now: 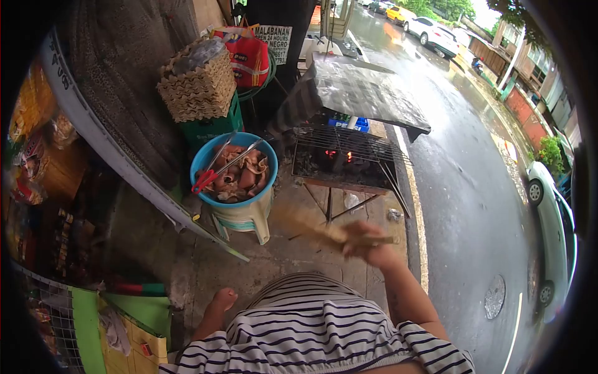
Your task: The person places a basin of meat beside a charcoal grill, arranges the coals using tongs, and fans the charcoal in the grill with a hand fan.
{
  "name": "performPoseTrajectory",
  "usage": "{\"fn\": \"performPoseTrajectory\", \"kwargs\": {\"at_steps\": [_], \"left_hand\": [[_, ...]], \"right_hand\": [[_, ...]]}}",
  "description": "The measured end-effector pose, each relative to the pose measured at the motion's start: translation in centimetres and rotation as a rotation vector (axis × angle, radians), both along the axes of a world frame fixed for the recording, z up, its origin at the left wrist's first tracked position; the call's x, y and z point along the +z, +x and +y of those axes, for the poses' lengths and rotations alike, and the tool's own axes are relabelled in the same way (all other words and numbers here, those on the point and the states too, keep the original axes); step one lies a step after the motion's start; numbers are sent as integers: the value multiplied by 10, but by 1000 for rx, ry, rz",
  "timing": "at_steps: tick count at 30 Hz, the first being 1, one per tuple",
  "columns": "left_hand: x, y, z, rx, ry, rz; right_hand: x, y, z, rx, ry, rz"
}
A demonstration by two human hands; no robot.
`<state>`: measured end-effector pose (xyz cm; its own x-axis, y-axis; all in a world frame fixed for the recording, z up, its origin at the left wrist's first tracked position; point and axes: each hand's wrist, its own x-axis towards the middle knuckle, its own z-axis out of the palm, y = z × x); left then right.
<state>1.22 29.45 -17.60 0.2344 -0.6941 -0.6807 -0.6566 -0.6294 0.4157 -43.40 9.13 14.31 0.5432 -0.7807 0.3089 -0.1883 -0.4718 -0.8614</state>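
My right hand is closed around the handle of a tan hand fan, whose blade is smeared by motion. The handle's end sticks out to the right of my fist. In front of the fan stands a charcoal grill with a wire grate and glowing coals. Low beside my body hangs my left hand, small in view, its fingers curled with nothing visible in them. A blue basin of raw meat pieces rests on a pale plastic stool. Red-handled tongs lie across the meat.
Behind the basin, egg trays are stacked on a green crate. A dark sheet-metal cover rises behind the grill. To the right runs a wet road with a parked car. Shelved goods stand left.
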Motion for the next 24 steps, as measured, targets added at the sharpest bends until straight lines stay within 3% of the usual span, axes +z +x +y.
{"fn": "performPoseTrajectory", "kwargs": {"at_steps": [3, 5, 7, 8, 10, 12, 13, 14, 15, 16, 18, 19, 21, 23, 24], "left_hand": [[9, 2, -3, -60, 68, -51], [20, -7, -4, -37, 60, -37], [30, -9, -5, 18, -10, -7], [17, -4, -5, 5, 3, 8], [-21, 9, 4, -23, 34, 32], [19, -5, -3, -40, 34, -20], [42, -11, -5, -53, 37, -47], [47, -9, -5, -43, 17, -37], [49, -9, -5, -32, -6, -22], [48, -11, -7, -15, -33, -3], [40, -12, -9, -30, 71, -19], [37, -10, -7, -38, 127, -35], [37, -7, -6, -78, 38, -47], [48, -7, -1, -69, -2, -39], [63, -14, -4, -29, -12, -16]], "right_hand": [[-15, -25, -19, -414, 65, 19], [-9, -26, -38, -810, 116, -388], [-26, -28, -36, -823, 71, 49], [-34, -18, -19, -504, 141, 69], [-34, -10, -9, -127, 114, 112], [-22, -17, -3, -23, -59, 147], [-50, -39, -17, -298, 482, -232], [-37, -45, -32, -431, 417, -434], [-30, -40, -37, -742, 115, -379], [-55, -47, -44, -774, -241, 98], [-29, -13, -13, -380, -223, 152], [-16, 4, 3, -181, -188, 167], [9, 20, 21, -64, 252, 56], [-52, -32, -28, -359, 141, 32], [-38, -28, -32, -706, 30, -293]]}}
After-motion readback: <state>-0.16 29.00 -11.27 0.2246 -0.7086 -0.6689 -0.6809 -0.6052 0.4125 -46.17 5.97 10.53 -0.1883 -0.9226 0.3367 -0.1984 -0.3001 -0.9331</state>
